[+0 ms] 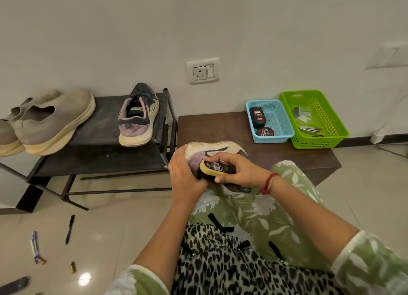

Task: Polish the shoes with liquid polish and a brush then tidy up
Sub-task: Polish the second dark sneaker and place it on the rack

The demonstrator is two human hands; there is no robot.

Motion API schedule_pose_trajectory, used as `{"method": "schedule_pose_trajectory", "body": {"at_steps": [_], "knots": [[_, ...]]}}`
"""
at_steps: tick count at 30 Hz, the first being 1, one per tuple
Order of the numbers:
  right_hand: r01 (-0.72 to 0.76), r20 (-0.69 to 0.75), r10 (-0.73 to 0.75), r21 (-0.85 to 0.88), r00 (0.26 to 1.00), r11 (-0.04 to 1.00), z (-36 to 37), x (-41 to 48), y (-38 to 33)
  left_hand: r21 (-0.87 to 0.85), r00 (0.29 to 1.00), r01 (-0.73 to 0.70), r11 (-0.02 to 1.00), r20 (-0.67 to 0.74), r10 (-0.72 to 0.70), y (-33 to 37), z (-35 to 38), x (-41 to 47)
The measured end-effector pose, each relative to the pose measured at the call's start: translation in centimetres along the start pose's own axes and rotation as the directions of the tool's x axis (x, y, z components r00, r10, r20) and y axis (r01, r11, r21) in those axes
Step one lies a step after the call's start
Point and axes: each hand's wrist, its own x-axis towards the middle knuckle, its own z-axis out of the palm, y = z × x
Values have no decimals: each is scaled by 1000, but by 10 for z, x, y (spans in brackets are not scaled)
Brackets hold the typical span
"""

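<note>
Now, on the knee (289, 175), the left hand (185, 173) grips the shoe (212, 147) at the heel and the right hand (240, 171), curled round the polish bottle (218, 167), presses its sponge (204, 168) there — early work, I think. Farther, the second shoe (138, 115) waits on the rack (99, 126) — brushing, tidying remain.

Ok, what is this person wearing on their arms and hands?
The left sleeve and right sleeve are green with a white leaf print, ending near the elbows. A red thread band circles the right wrist. The left hand and right hand are ungloved.
</note>
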Motion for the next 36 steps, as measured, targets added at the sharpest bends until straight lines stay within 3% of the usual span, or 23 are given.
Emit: {"method": "schedule_pose_trajectory", "body": {"at_steps": [4, 8, 9, 10, 12, 13, 15, 17, 18, 20, 21, 23, 25, 26, 29, 30, 33, 34, 36], "knots": [[-91, -201, 56, -171, 978, 981, -11, 18, 2, -2, 1000, 20, 1000, -10, -20, -3, 1, 0], [15, -5, -15, -57, 1000, 998, -5, 11, -4, -1, 1000, 16, 1000, -1, -16, -2, -3, 0], [10, -24, -12, -78, 1000, 997, -6, 15, -3, 4, 1000, 9, 1000, -1, -9, -3, -2, 2], [-36, -103, 23, -123, 994, 992, -10, 21, 1, 6, 1000, 12, 1000, -2, -12, -3, -1, 3], [-268, -300, 195, -225, 934, 937, -13, 27, -3, 3, 999, 32, 999, -8, -32, -2, 0, 3], [-264, -317, 197, -185, 928, 947, -11, 27, -3, 1, 999, 36, 999, -14, -36, -1, -1, 3], [-62, -211, 51, -47, 976, 997, 3, 17, -9, 9, 1000, 13, 1000, -19, -13, -1, -1, 3], [29, -174, -35, -37, 984, 999, 15, 7, -8, 24, 1000, -11, 1000, -14, 11, -4, 0, 4], [-39, -260, 22, -63, 965, 997, 12, 10, 0, 29, 1000, -4, 1000, -6, 4, -5, 0, 4], [-318, -465, 253, -65, 848, 946, 4, 15, 12, 41, 1000, 27, 999, 8, -28, -3, 0, 4], [-366, -509, 304, -22, 805, 930, 6, 15, 14, 51, 999, 35, 998, 18, -36, -2, 0, 3], [-210, -495, 202, 41, 845, 977, 21, 12, 7, 91, 999, 29, 995, 42, -32, -1, 1, 2], [-128, -491, 104, -15, 865, 992, 41, 5, 2, 149, 998, 29, 988, 54, -38, -2, 3, 4], [-182, -540, 147, -11, 829, 983, 44, 3, 10, 179, 997, 35, 983, 57, -45, -3, 4, 4], [-429, -633, 511, 295, 581, 854, 37, -1, 24, 215, 997, 58, 975, 46, -69, -1, 3, 3], [-402, -644, 494, 299, 585, 866, 40, -2, 23, 226, 996, 59, 972, 46, -71, 0, 3, 3], [-209, -606, 203, 63, 769, 976, 66, -6, 3, 271, 995, 71, 960, 43, -86, 0, 3, 4], [-209, -612, 189, 40, 768, 977, 71, -8, 7, 283, 994, 85, 955, 42, -101, -1, 3, 5], [-376, -645, 396, 177, 654, 910, 68, -13, 15, 302, 992, 102, 948, 37, -118, 0, 4, 5]]}}
